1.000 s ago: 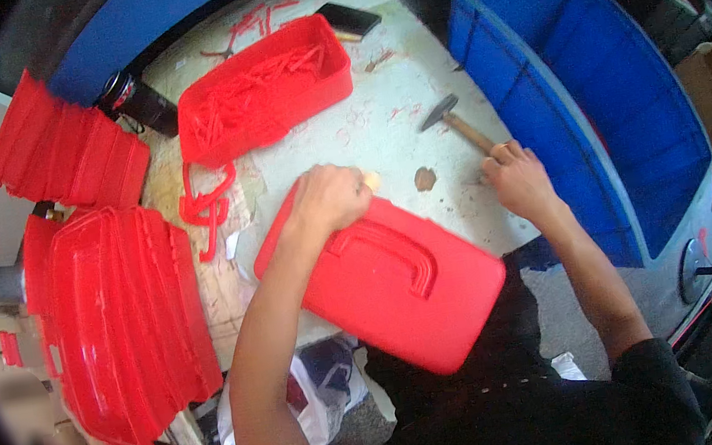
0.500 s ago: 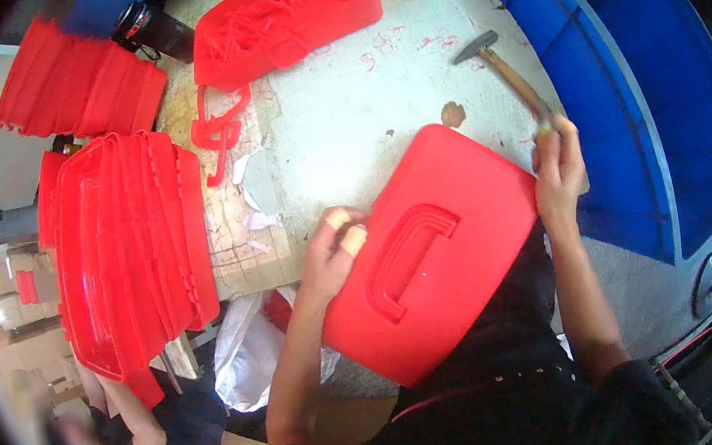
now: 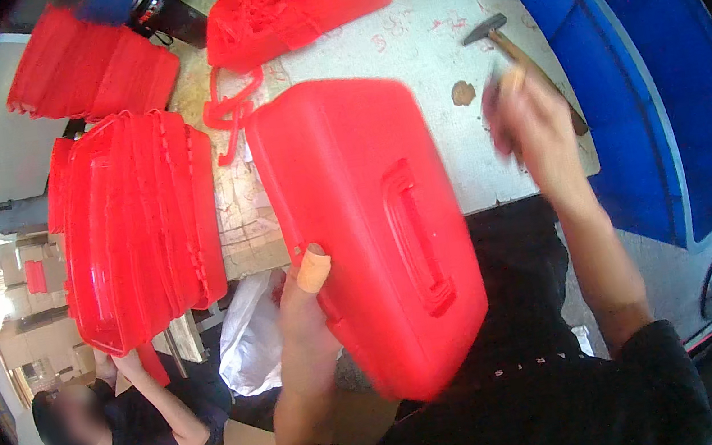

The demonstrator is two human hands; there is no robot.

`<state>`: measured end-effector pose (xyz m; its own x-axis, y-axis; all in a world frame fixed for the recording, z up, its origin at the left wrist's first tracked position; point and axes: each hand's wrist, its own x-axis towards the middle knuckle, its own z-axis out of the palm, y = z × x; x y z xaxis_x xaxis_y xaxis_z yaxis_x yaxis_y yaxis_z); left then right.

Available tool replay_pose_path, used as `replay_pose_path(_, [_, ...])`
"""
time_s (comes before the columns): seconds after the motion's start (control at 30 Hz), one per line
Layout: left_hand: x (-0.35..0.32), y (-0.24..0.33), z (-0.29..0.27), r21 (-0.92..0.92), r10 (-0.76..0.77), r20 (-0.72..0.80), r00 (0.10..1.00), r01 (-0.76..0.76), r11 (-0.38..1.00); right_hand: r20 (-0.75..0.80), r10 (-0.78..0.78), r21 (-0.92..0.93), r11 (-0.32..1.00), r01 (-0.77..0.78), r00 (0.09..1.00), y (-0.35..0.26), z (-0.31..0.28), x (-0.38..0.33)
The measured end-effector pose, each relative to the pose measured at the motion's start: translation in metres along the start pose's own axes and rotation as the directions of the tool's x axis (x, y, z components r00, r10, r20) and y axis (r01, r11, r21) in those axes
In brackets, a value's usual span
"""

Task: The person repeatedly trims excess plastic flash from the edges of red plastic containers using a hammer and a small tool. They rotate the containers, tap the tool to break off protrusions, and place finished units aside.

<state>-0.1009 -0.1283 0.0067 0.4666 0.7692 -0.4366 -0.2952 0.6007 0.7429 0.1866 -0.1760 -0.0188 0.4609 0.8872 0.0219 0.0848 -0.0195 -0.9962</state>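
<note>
A red plastic toolbox-like case (image 3: 374, 220) with a moulded handle on its face is tilted up in front of me. My left hand (image 3: 305, 298) grips its left edge, the thumb, wrapped in tan tape, pressed on the side and the other fingers hidden behind. My right hand (image 3: 535, 124), smeared by motion, is off the case and over the table's right side. Behind that hand lies a hammer (image 3: 488, 27), its wooden handle partly covered; contact between them is not clear. Red plastic handles (image 3: 233, 108) lie on the table beyond the case.
A red tray (image 3: 302, 34) of loose red pieces and a black bottle (image 3: 168, 17) stand at the far side. Nested red case shells (image 3: 138, 226) are stacked left, near a co-worker (image 3: 145, 434). Blue bins (image 3: 618, 76) border the worktable (image 3: 495, 176) on the right.
The case has turned and tipped up, showing its side, with my left hand now at its left edge. My right hand has left the hammer's handle end and the case's right edge, moving inward.
</note>
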Motion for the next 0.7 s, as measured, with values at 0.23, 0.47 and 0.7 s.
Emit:
replay_pose_path(0.23, [-0.019,-0.018,0.026,0.065,0.097,-0.155,0.983,-0.087,0.994,0.325,0.091,-0.158,0.987,-0.041,0.941,0.019,0.027,-0.089])
replay_pose_path(0.47, [-0.020,-0.023,0.030,0.085,0.095,-0.168,0.981,-0.082,0.993,0.297,0.065,-0.290,0.957,0.025,0.953,0.010,0.037,-0.079])
replay_pose_path(0.7, [-0.021,-0.024,0.029,0.137,0.124,-0.201,0.972,-0.097,0.986,0.278,0.051,-0.362,0.931,0.055,0.959,0.015,0.040,-0.085])
